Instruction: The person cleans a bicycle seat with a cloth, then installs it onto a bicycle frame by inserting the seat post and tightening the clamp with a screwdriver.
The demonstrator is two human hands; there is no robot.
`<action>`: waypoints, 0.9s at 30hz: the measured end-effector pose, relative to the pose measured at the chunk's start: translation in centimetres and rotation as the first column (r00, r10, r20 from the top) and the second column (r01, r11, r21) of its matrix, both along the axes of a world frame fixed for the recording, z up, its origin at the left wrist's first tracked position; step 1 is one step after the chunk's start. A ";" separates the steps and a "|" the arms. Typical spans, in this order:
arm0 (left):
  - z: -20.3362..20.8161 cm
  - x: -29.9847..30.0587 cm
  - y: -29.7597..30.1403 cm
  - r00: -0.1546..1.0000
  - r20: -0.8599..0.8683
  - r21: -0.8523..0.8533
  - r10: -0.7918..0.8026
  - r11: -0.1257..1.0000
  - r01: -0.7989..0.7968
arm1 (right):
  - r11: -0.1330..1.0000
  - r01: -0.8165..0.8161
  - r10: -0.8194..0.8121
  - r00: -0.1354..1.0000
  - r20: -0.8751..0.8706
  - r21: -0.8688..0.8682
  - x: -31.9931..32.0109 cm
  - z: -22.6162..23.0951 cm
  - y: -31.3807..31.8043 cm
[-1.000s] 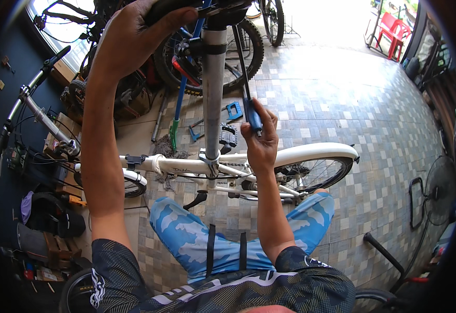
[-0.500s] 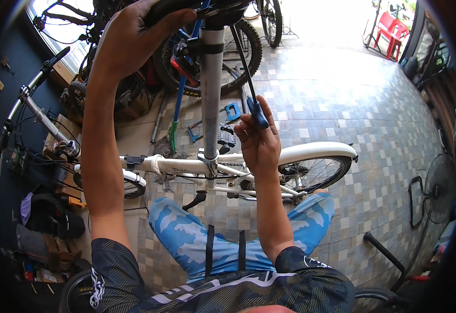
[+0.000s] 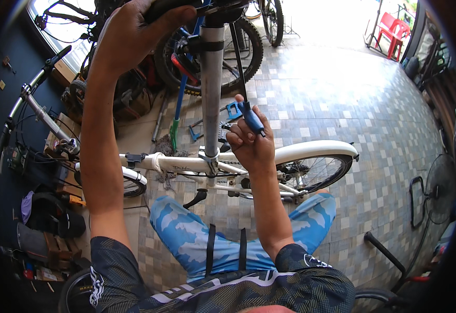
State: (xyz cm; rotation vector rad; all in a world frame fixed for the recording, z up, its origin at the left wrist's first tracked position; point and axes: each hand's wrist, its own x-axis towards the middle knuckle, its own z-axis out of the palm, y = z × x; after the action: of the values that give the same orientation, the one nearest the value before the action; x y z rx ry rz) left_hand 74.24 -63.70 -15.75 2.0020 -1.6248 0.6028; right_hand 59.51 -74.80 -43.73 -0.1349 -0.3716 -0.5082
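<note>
My left hand [image 3: 126, 39] is closed around the side of a dark bicycle saddle [image 3: 166, 10], thumb lying along it at the top edge of the view. Below the saddle a silver seatpost [image 3: 212, 94] runs down into the white frame [image 3: 186, 165] of a bicycle. My right hand [image 3: 253, 143] grips a hex key [image 3: 252, 120] by its blue handle, to the right of the post. Its long dark shaft rises to the saddle's underside, where the tip is hidden. A red rear light [image 3: 182, 67] sits beside the post.
Behind the bicycle lie a blue hacksaw [image 3: 232, 110] and a green-and-blue mop handle [image 3: 175, 133]. Another bicycle's knobby wheel [image 3: 251, 47] stands beyond. Handlebars [image 3: 27, 91] rise at left. A fan [image 3: 441, 182] and red chairs [image 3: 393, 32] are at right.
My right hand has shifted slightly left and nearer, its fingers curling more around the handle. The hex key has turned and its shaft stands more upright. My left hand stays on the saddle.
</note>
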 end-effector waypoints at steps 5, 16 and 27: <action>0.3 1.3 0.3 1.000 0.011 0.037 -0.015 0.999 0.014 | 0.969 0.228 -0.245 0.943 -0.224 -0.096 -1.0 0.9 1.4; 0.1 1.0 0.0 0.999 -0.026 0.003 -0.041 0.999 0.041 | 0.953 0.198 -0.240 0.956 -0.170 -0.231 1.2 -0.8 0.0; 0.4 0.4 -0.1 0.999 -0.025 0.023 -0.045 0.999 0.046 | 0.714 0.538 -0.664 0.723 -0.189 -0.449 0.7 -0.8 1.1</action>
State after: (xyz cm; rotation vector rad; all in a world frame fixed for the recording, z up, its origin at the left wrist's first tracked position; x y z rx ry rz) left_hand 74.66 -63.78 -15.34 1.9753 -1.6656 0.5436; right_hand 60.18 -73.68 -44.58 -0.7262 -0.0603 -1.0631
